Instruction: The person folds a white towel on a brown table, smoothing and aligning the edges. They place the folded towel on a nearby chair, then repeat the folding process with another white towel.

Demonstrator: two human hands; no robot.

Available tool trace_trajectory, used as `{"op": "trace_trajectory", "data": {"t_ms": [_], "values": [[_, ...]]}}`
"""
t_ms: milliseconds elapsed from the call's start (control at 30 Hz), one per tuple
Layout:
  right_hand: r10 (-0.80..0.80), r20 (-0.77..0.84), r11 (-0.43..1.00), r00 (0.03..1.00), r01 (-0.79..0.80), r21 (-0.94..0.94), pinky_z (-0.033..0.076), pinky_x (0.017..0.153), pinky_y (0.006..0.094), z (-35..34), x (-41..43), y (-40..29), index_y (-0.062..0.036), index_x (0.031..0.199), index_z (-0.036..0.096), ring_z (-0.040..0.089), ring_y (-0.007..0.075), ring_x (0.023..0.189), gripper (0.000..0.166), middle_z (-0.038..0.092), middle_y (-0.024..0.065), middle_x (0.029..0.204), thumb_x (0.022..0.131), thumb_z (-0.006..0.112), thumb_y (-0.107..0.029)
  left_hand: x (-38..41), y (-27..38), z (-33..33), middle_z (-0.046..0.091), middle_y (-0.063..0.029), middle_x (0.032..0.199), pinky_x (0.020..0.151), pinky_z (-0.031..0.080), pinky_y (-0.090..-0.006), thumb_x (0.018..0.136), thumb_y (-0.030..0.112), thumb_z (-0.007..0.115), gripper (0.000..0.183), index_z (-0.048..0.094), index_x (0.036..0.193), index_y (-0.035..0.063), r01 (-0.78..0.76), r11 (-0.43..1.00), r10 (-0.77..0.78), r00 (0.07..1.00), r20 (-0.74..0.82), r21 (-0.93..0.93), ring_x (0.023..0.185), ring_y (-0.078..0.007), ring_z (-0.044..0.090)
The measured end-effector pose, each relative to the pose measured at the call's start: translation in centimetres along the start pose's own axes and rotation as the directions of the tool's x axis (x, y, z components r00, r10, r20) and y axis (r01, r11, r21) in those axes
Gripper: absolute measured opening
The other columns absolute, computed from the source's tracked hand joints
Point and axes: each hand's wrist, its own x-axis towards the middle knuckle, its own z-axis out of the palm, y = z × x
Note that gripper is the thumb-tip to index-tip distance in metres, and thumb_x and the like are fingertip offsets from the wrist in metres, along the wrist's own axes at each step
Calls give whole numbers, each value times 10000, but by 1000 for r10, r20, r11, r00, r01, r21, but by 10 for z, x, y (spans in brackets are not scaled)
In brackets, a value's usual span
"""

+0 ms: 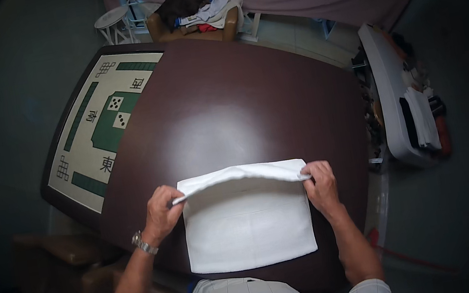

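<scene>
A white cloth (251, 236), likely a towel, lies on the dark brown tabletop (225, 88) right before me. Its far edge is lifted and bows upward between my two hands. My left hand (164, 210) pinches the left corner of that raised edge, thumb and fingers closed on it. At the opposite corner my right hand (321, 183) grips the same edge. The near part of the cloth rests flat, with faint crease lines across it. Shadow falls on the cloth under the raised edge.
A mahjong-patterned mat (78, 120) covers the table's left end. Beyond the table stands a brown armchair (196, 37) heaped with clothes, beside a small round white table (111, 17). A white table (388, 113) at right bears folded cloths (421, 119). Another brown chair (66, 249) is at left.
</scene>
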Motion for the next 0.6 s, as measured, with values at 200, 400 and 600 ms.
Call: {"op": "trace_trajectory", "data": {"t_ms": [200, 400, 600], "values": [[110, 41, 993, 993, -112, 44, 499, 902, 456, -9, -102, -17, -47, 913, 644, 610, 359, 996, 207, 667, 144, 998, 741, 589, 57, -92, 19, 11, 661, -102, 955, 784, 529, -412, 704, -65, 687, 260, 659, 918, 79, -5, 993, 7, 1000, -17, 119, 910, -325, 641], [202, 73, 979, 977, -204, 27, 486, 964, 458, 1, -157, -17, -75, 906, 675, 584, 355, 1090, 227, 662, 133, 1097, 725, 619, 49, -142, 22, 28, 647, -120, 1084, 881, 525, -421, 695, -48, 709, 272, 688, 934, 81, 51, 977, -70, 994, 88, 206, 1022, -330, 633], [175, 53, 983, 983, -178, 55, 480, 975, 457, 2, -166, -11, -62, 918, 680, 583, 361, 1090, 225, 664, 149, 1106, 734, 609, 47, -147, 18, 29, 648, -123, 1127, 896, 526, -431, 710, -45, 734, 273, 680, 938, 95, 31, 966, -44, 998, 42, 257, 1056, -338, 636]]}}
